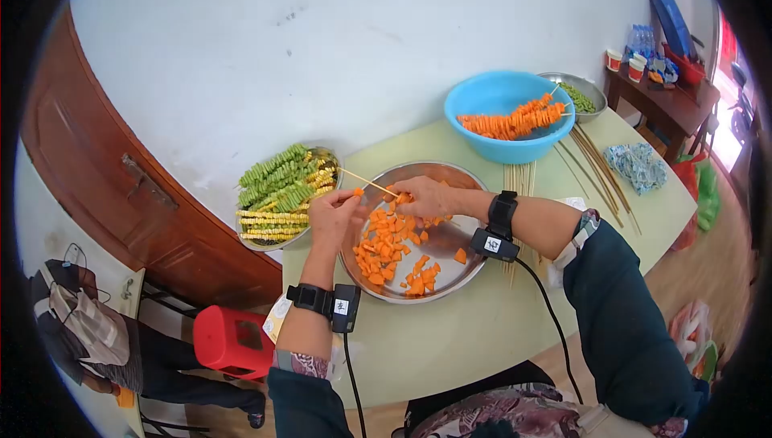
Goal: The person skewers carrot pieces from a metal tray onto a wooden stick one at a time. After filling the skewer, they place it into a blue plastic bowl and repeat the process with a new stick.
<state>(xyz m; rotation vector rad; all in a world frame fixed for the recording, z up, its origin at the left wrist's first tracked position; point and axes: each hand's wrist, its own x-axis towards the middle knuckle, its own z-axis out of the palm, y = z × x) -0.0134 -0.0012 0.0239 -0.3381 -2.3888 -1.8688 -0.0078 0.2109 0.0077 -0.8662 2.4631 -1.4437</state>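
Observation:
My right hand (426, 199) is closed around the lower end of a thin bamboo skewer (368, 181), which points up and to the left. Orange carrot bits show at its fingers. My left hand (334, 217) pinches a small carrot piece (358, 192) close beside the skewer. Both hands are over a wide steel bowl (470, 267), where many cut carrot pieces (378, 249) lie loose. Left of the bowl, a metal dish (277, 246) bears skewers of sliced green vegetable (277, 176) and yellow pieces (275, 225).
A blue basin (482, 84) holds carrot skewers (515, 122); behind it stands a bowl of green pieces (579, 98). Bare skewers (599, 164) and a patterned cloth (635, 168) lie on the table's right. A red stool (229, 341) and another person (153, 349) are at the left.

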